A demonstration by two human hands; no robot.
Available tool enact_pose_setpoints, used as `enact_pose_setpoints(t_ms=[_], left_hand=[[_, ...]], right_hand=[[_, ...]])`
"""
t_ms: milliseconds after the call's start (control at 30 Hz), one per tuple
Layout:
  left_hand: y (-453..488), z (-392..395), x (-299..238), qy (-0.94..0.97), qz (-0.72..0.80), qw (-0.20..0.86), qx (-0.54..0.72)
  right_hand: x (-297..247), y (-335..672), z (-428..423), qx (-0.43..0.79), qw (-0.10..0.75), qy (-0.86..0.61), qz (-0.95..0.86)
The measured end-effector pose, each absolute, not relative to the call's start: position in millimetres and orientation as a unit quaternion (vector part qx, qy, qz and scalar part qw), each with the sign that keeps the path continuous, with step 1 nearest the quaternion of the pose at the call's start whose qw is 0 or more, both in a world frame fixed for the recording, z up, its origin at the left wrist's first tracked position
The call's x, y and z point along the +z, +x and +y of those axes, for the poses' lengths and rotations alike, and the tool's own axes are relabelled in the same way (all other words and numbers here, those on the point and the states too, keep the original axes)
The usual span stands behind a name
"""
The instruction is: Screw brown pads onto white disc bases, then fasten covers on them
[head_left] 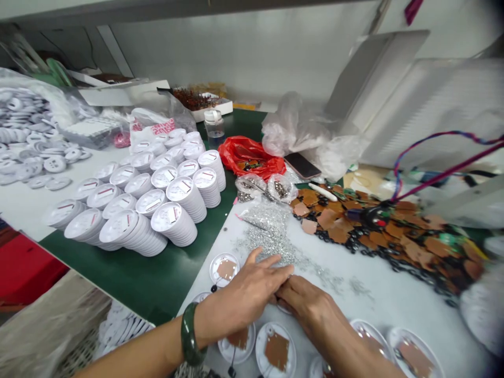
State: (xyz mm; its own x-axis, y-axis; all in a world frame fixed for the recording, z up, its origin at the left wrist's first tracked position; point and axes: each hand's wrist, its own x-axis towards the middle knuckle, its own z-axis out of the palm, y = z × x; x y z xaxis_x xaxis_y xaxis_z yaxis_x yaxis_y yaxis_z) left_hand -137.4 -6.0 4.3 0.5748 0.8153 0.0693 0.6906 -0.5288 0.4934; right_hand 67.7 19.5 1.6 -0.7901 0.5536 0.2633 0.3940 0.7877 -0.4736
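Note:
My left hand [246,294], with a dark green bangle [190,333] on its wrist, reaches over the white work surface. Its outer fingers are raised and spread, while its thumb and index side are bent down out of sight. Touching its fingertips is my right hand [311,302], its fingers curled together. Whatever the two hands pinch is hidden under them. A white rim of a round piece peeks out just below. Round white covers with brown circuit boards [276,352] lie around the hands, some with short black wires. A heap of small silver screws [271,231] lies just beyond my fingers.
Stacks of white round covers [173,218] stand on the green mat at left. Brown boards [334,220] and black rings pile up at right, with an electric screwdriver [372,215] and cord above. A red bag [252,156], phone [302,165] and bottle [214,128] stand behind.

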Motion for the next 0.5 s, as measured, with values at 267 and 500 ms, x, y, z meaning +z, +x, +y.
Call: enact_pose_setpoints(t_ms=[267,500], left_hand=[[-139,-5,6,0.862,0.434,0.208,0.161],[-140,-5,2,0.864,0.425,0.223,0.155]], right_hand=[[-5,68,23,0.177,0.15,-0.237,-0.943],[-13,69,20,0.151,0.125,-0.243,-0.95]])
